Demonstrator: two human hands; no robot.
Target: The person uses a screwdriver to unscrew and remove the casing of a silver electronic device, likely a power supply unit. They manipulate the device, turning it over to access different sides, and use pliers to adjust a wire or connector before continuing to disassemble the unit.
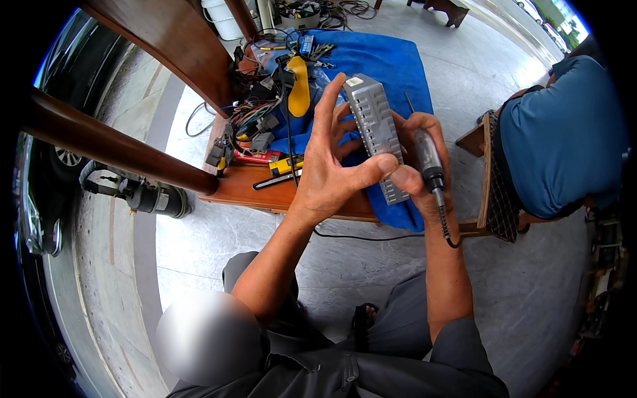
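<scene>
My left hand (pixel 325 166) is closed round a grey ribbed metal module case (pixel 377 129), its fingers along the far edge and its thumb on the near part. The case is tilted, held up above a blue cloth (pixel 391 56). My right hand (pixel 424 159) grips the case's right side, its thumb beside the left thumb. That same hand also holds a corded probe-like tool (pixel 430 156) with a grey translucent handle, its thin metal tip pointing away from me. The tool's cord leaves from the near end. Fingers behind the case are partly hidden.
A low wooden table (pixel 245 189) holds a tangle of wires with connectors (pixel 255 123), a yellow flat piece (pixel 298 86) and a yellow-black tool (pixel 286 164). A seated person (pixel 564 139) is to the right. A dark cylindrical device (pixel 156 199) lies left.
</scene>
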